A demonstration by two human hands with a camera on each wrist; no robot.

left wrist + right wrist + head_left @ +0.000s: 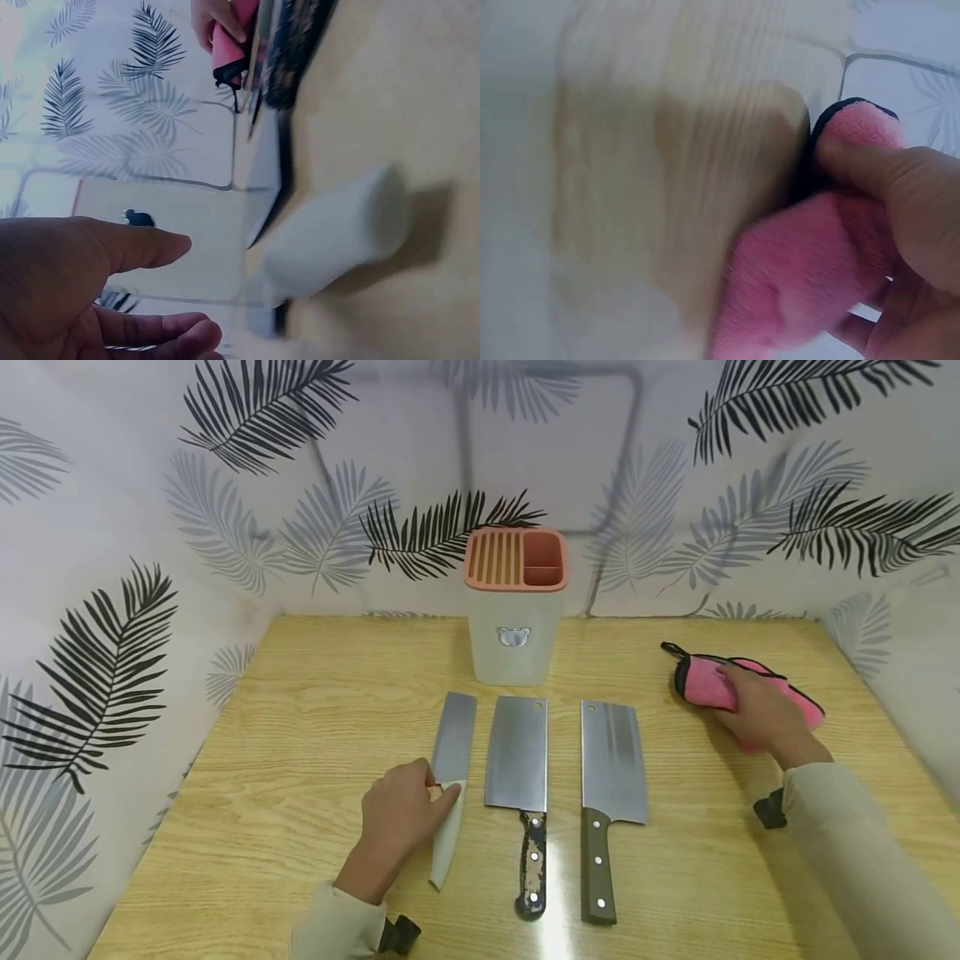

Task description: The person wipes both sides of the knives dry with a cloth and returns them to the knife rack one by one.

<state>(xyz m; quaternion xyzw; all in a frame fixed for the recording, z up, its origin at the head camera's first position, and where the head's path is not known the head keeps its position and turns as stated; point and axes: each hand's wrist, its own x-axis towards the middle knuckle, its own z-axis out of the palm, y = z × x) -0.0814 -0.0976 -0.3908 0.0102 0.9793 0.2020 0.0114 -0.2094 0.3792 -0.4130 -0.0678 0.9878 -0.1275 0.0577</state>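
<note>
A kitchen knife with a white handle [447, 847] lies leftmost of three on the table, blade pointing away. My left hand [401, 802] is over the place where its handle meets the blade. In the left wrist view the thumb and fingers [154, 251] stand apart, with a gap between them and the white handle [330, 232]. At the right, my right hand [765, 718] grips a pink cloth [708, 683] with black edging and a hanging loop. The right wrist view shows the thumb pressed into the bunched cloth [795, 277].
Two cleavers lie beside the knife: one with a worn black handle [533, 860], one with an olive-brown handle [597, 868]. Behind them stands a white knife block [517, 652] with a slotted orange top. Leaf-patterned fabric [375, 527] hangs around the wooden table [315, 693].
</note>
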